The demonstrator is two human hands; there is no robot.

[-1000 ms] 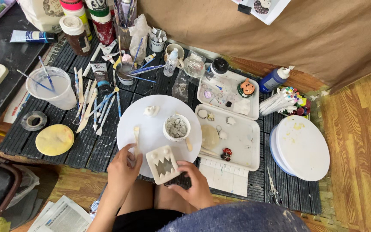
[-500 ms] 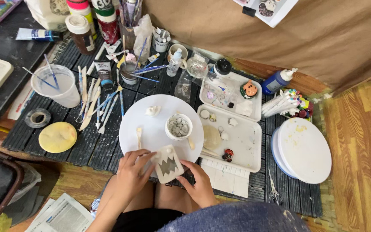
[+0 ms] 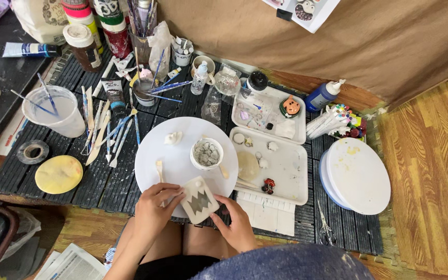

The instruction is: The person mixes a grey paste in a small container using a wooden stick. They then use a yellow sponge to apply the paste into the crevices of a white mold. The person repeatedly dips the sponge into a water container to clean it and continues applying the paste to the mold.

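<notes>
A small square white clay tile (image 3: 199,199) with a dark zigzag pattern rests tilted at the near edge of a round white board (image 3: 177,155). Both hands hold it: my left hand (image 3: 153,212) grips its left side with fingers curled over the top corner, and my right hand (image 3: 237,225) holds its lower right edge. On the board stand a small white cup (image 3: 207,154) of grey pieces, a pale wooden tool (image 3: 159,170) and a small white clay lump (image 3: 172,138).
Two white trays (image 3: 286,176) with small clay bits lie right of the board. A white turntable (image 3: 358,175) sits far right, scissors (image 3: 326,228) near it. Brushes and tools (image 3: 105,129), a water cup (image 3: 53,110), paint jars, a tape roll (image 3: 32,152) and a yellow disc (image 3: 58,173) lie left.
The tile has shifted slightly as both hands adjusted their grip on it. The view has drifted a little; nothing else on the mat moved.
</notes>
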